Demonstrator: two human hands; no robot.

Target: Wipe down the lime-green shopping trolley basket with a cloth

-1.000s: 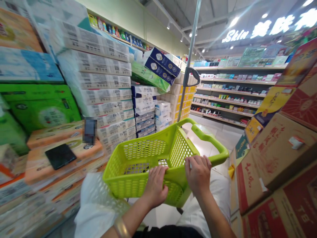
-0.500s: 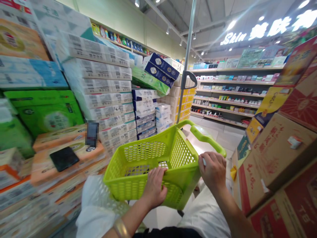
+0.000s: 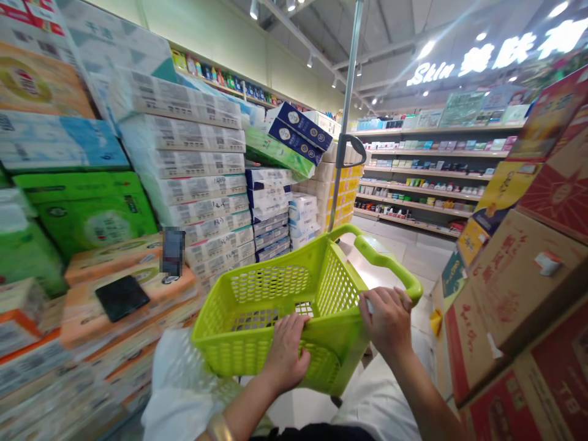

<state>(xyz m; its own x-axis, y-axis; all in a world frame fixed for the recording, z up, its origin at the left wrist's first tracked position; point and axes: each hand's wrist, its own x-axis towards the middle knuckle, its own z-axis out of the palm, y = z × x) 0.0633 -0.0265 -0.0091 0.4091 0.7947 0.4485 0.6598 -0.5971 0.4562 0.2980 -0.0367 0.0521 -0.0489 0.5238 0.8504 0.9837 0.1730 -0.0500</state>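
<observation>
A lime-green plastic shopping cart (image 3: 337, 327) with perforated walls stands in front of me, turned sideways. My left hand (image 3: 288, 350) is closed over its near rim, fingers bent across the edge to the inside. My right hand (image 3: 386, 318) grips the cart's right corner, beside the base of the raised push handle (image 3: 390, 263). Something small and white shows by the right thumb; I cannot make out what it is. Through the basket's perforated floor (image 3: 303, 311) the ground is visible, and no goods show inside.
Stacked tissue packs (image 3: 197, 165) rise at left, with a black flat object (image 3: 122, 297) and a blurred phone-like object (image 3: 173, 251) on the orange packs. Cardboard boxes (image 3: 528, 275) line the right. A metal pole (image 3: 349, 79) stands beyond the cart; stocked shelves (image 3: 422, 153) are behind.
My right hand has shifted slightly left along the cart's corner, away from the handle's end. The left hand keeps its hold on the rim. The view has moved only a little.
</observation>
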